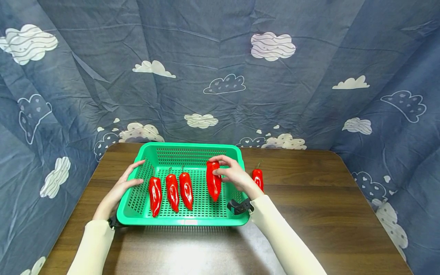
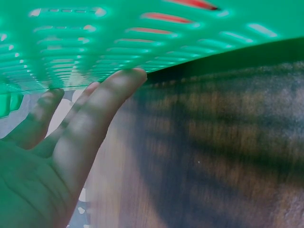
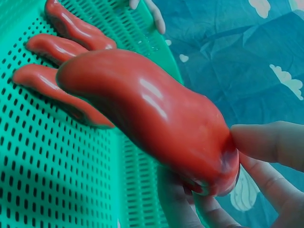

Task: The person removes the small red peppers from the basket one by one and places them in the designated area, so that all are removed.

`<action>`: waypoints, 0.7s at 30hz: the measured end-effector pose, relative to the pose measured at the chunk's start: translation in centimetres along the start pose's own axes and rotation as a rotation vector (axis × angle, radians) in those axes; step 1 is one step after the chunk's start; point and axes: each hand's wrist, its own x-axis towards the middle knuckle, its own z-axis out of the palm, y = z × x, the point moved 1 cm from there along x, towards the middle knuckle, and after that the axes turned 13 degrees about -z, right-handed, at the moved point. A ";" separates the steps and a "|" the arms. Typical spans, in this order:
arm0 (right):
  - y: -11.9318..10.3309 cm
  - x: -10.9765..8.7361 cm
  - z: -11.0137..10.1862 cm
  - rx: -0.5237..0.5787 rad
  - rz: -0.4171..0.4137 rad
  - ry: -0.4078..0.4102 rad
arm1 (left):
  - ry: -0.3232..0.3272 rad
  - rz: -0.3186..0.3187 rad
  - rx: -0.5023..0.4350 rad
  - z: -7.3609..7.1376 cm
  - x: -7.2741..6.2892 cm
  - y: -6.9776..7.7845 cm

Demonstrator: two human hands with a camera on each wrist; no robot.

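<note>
Inside the green plastic basket (image 1: 182,222), my right hand (image 1: 234,173) pinches a red pepper (image 1: 214,181) near its top, thumb on one side and fingers on the other. The pepper's tip points down toward the basket floor; in the right wrist view the held pepper (image 3: 156,114) fills the middle. Three more red peppers, the leftmost pepper (image 1: 155,196) among them, lie side by side in the basket's left half. My left hand (image 1: 118,191) rests against the basket's left side; its straight fingers (image 2: 102,102) touch the slotted wall from outside.
Another red pepper (image 1: 257,179) lies on the wooden table (image 1: 309,214) just right of the basket, partly hidden by the basket and right arm. A dark blue cloud-patterned curtain (image 1: 220,57) hangs behind and at both sides of the table.
</note>
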 end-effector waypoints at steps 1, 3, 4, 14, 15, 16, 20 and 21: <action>-0.1 -0.1 -0.1 0.000 -0.002 -0.002 | 0.000 0.001 0.000 0.0 0.0 0.0; -0.1 -0.1 -0.5 0.002 -0.005 -0.001 | -0.002 -0.003 -0.004 0.0 0.0 0.0; -0.2 -0.2 -0.6 -0.001 -0.008 -0.001 | -0.002 -0.005 -0.005 0.0 0.0 0.0; -0.7 -1.0 -2.3 -0.057 -0.022 0.011 | 0.004 -0.012 -0.001 0.1 0.0 0.1; -0.7 -1.1 -2.5 -0.063 -0.024 0.011 | 0.003 -0.011 -0.001 0.1 0.0 0.1; -0.7 -1.1 -2.6 -0.068 -0.026 0.011 | 0.000 -0.009 -0.004 0.1 0.0 0.1; -0.8 -1.4 -3.2 -0.049 -0.038 0.009 | -0.010 -0.006 -0.014 0.0 0.0 0.0; -0.8 -1.5 -3.3 -0.045 -0.042 0.007 | -0.012 -0.006 -0.015 0.0 0.0 0.0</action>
